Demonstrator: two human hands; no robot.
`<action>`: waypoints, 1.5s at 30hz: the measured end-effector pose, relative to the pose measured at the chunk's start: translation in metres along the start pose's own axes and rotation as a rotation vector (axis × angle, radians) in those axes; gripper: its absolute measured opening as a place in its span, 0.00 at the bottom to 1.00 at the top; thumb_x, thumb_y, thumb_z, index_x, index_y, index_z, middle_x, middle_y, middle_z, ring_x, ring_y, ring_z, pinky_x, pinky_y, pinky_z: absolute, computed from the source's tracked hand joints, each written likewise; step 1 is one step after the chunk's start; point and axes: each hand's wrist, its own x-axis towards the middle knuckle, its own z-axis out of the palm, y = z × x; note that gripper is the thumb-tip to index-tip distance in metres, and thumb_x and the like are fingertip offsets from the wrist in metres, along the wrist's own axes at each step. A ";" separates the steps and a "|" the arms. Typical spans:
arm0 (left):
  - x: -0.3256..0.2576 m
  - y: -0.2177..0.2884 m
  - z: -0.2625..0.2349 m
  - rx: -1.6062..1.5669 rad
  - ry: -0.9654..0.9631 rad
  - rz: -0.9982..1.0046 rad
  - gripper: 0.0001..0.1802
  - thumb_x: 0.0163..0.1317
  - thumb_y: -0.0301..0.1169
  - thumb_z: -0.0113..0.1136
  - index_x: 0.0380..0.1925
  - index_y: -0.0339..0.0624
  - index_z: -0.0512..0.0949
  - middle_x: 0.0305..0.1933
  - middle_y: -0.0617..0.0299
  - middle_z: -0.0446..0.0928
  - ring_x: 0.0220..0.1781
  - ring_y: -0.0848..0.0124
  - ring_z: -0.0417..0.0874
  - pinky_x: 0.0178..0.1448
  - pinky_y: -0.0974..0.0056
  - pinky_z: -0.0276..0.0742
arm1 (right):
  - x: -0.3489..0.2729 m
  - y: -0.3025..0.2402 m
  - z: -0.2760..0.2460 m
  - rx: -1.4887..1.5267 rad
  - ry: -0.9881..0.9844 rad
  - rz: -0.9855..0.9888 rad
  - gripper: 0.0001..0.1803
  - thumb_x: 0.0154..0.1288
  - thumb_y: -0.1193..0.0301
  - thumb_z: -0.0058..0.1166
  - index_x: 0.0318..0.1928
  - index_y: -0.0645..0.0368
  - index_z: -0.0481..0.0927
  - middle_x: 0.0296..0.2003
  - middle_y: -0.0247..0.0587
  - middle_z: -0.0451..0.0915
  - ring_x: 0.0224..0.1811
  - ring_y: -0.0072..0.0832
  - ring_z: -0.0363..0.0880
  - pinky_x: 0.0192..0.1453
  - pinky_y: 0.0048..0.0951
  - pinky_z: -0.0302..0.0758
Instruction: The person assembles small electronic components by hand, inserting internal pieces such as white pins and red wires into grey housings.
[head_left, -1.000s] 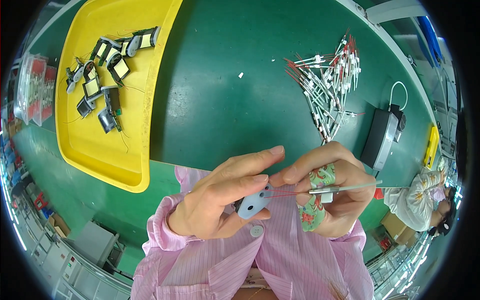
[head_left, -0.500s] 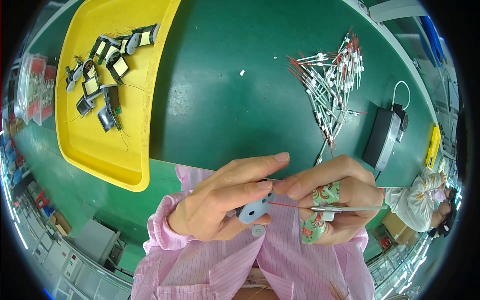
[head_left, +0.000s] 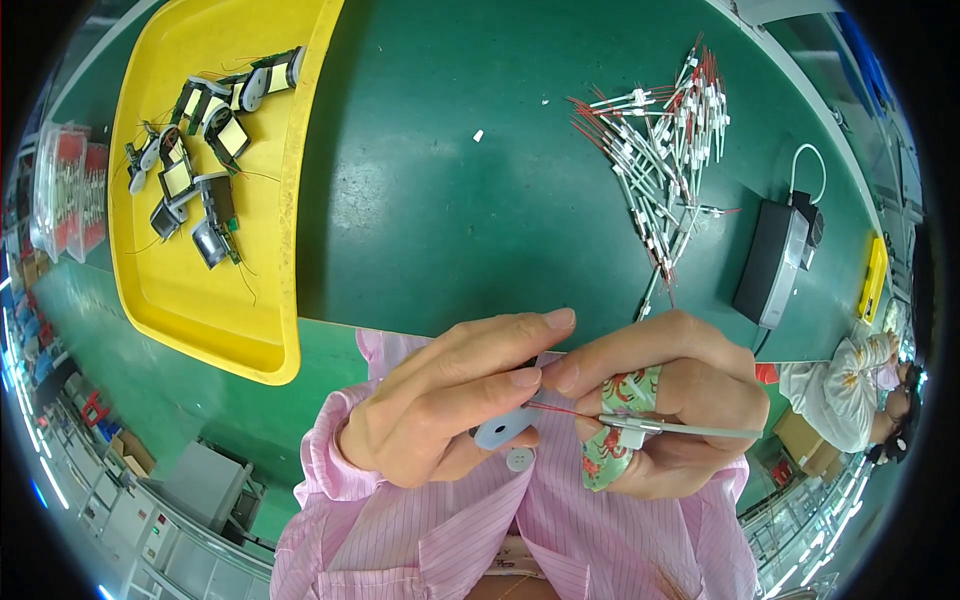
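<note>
My left hand [head_left: 440,400] is closed round a small part with a pale blue-grey rounded end face [head_left: 503,428], which has a dark hole in it. Most of that part is hidden behind my fingers. In my right hand [head_left: 670,400] is a thin grey cable [head_left: 705,431] with a metal sleeve, a white tab and red wire ends. The red wires [head_left: 553,407] reach to the end face, under my left fingertips; whether they enter it cannot be seen. Patterned green tape [head_left: 607,458] wraps fingers of my right hand.
A yellow tray [head_left: 296,230] at the left holds several black-and-grey assemblies [head_left: 228,135] with thin wires. Many similar red-ended cables [head_left: 655,170] lie piled at the right of the green table [head_left: 430,230]. A black box [head_left: 772,265] stands farther right. Clear containers [head_left: 65,190] sit beyond the tray.
My right hand has shifted slightly left with the cable, bringing the red wires closer to the end face. My left hand keeps its hold on the part, which has tilted slightly.
</note>
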 end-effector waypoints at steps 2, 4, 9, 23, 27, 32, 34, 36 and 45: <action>0.000 0.000 0.000 0.000 -0.001 0.000 0.31 0.48 0.21 0.69 0.52 0.28 0.66 0.53 0.25 0.70 0.47 0.41 0.80 0.45 0.52 0.81 | 0.001 0.002 0.001 -0.034 0.008 -0.066 0.07 0.45 0.80 0.62 0.22 0.70 0.75 0.30 0.50 0.80 0.17 0.25 0.76 0.18 0.19 0.72; 0.000 -0.001 -0.001 -0.002 -0.002 -0.002 0.31 0.48 0.21 0.69 0.52 0.28 0.66 0.53 0.26 0.70 0.47 0.41 0.80 0.44 0.52 0.82 | 0.004 -0.008 -0.006 -0.081 -0.070 -0.013 0.08 0.47 0.81 0.63 0.22 0.69 0.74 0.31 0.54 0.80 0.22 0.29 0.80 0.24 0.22 0.77; -0.004 0.002 -0.002 -0.027 -0.021 -0.097 0.33 0.52 0.27 0.70 0.58 0.38 0.68 0.56 0.31 0.71 0.49 0.44 0.81 0.49 0.49 0.80 | 0.006 -0.019 -0.006 -0.230 -0.127 0.039 0.11 0.50 0.82 0.63 0.22 0.67 0.72 0.32 0.57 0.80 0.25 0.31 0.84 0.27 0.23 0.80; 0.001 0.003 -0.004 -0.003 -0.051 -0.062 0.28 0.50 0.25 0.69 0.50 0.30 0.69 0.51 0.30 0.73 0.47 0.42 0.81 0.46 0.49 0.81 | 0.009 -0.015 -0.015 -0.281 -0.225 -0.079 0.10 0.50 0.76 0.65 0.25 0.64 0.75 0.35 0.50 0.82 0.24 0.29 0.83 0.27 0.21 0.81; 0.001 0.001 -0.002 0.007 -0.028 -0.016 0.26 0.46 0.22 0.69 0.45 0.24 0.69 0.49 0.28 0.73 0.45 0.42 0.82 0.44 0.52 0.83 | 0.014 -0.016 -0.013 -0.212 -0.241 -0.048 0.11 0.48 0.76 0.67 0.26 0.64 0.75 0.35 0.51 0.81 0.25 0.29 0.83 0.27 0.20 0.81; 0.003 0.002 -0.003 -0.004 -0.035 -0.017 0.26 0.47 0.23 0.69 0.45 0.25 0.69 0.49 0.28 0.74 0.45 0.42 0.82 0.44 0.52 0.83 | 0.008 -0.012 -0.012 -0.232 -0.186 -0.088 0.10 0.46 0.79 0.66 0.25 0.63 0.75 0.33 0.50 0.82 0.23 0.27 0.82 0.24 0.20 0.80; 0.005 0.002 -0.005 -0.001 -0.055 -0.032 0.26 0.47 0.23 0.69 0.45 0.25 0.69 0.49 0.28 0.74 0.45 0.43 0.82 0.44 0.52 0.83 | 0.008 -0.010 -0.009 -0.245 -0.161 -0.091 0.10 0.45 0.79 0.66 0.24 0.63 0.75 0.33 0.49 0.82 0.22 0.26 0.82 0.23 0.20 0.79; 0.004 0.002 -0.008 0.008 -0.081 -0.047 0.27 0.47 0.23 0.69 0.46 0.25 0.69 0.49 0.29 0.74 0.45 0.43 0.82 0.44 0.52 0.83 | 0.008 -0.008 -0.007 -0.254 -0.140 -0.095 0.09 0.44 0.79 0.66 0.22 0.63 0.75 0.32 0.48 0.83 0.22 0.25 0.81 0.23 0.20 0.79; 0.002 0.001 -0.008 -0.029 -0.080 -0.043 0.28 0.45 0.23 0.69 0.47 0.26 0.69 0.50 0.30 0.74 0.45 0.43 0.82 0.43 0.53 0.83 | 0.009 -0.012 -0.011 -0.228 -0.203 -0.008 0.08 0.43 0.80 0.65 0.23 0.64 0.77 0.32 0.48 0.82 0.22 0.25 0.81 0.23 0.20 0.78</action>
